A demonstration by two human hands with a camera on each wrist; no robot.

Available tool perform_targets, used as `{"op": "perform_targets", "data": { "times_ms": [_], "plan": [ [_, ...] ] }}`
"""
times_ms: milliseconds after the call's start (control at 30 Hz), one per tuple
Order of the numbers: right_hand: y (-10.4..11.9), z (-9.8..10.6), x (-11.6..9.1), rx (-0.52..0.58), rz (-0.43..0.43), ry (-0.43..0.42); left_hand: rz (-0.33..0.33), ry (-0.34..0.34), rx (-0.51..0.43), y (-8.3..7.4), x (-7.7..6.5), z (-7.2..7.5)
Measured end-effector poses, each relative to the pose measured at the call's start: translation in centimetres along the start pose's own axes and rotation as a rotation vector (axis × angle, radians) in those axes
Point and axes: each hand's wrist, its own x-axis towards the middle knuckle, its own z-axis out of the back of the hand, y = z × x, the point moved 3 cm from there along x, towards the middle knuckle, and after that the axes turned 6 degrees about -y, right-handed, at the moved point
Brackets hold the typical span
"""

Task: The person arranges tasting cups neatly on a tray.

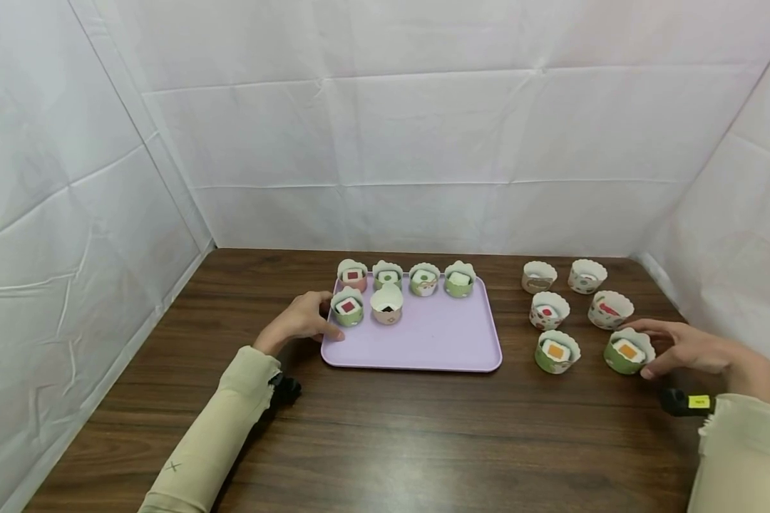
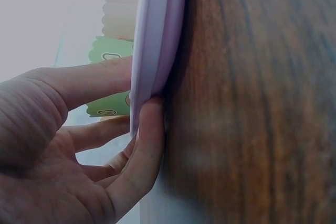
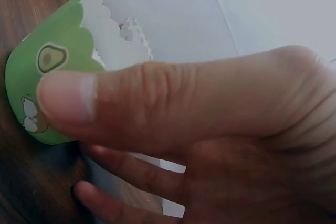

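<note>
My left hand (image 1: 303,317) grips the left edge of a lilac tray (image 1: 436,342); in the left wrist view the thumb lies over the rim and a finger (image 2: 149,140) is beneath it. Near that thumb, on the tray, stands a green paper cupcake cup (image 1: 348,320) with a white and red piece inside. On the right, my right hand (image 1: 699,347) holds a green avocado-print cup (image 1: 621,362) containing a white piece with an orange square. Its thumb (image 3: 68,98) lies against the cup's near side, with the forefinger round the back; the cup hides part of the fingers.
A pink cup (image 1: 387,313) and a back row of several filled cups stand on the tray. Beside the right hand are another green cup (image 1: 555,362) and several patterned cups, including one with a red piece (image 1: 609,313). White sheets (image 1: 423,142) hang around the wooden table (image 1: 423,442).
</note>
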Motion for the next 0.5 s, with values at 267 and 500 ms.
{"op": "perform_targets", "data": {
  "times_ms": [267,500],
  "plan": [
    [0.19,-0.57,0.11,0.076,0.084,0.040,-0.004,0.003,-0.010,-0.03,0.00,0.05],
    [0.02,-0.49,0.10,0.058,0.112,0.031,-0.006,-0.002,-0.002,-0.17,-0.07,0.07]
  ]
}}
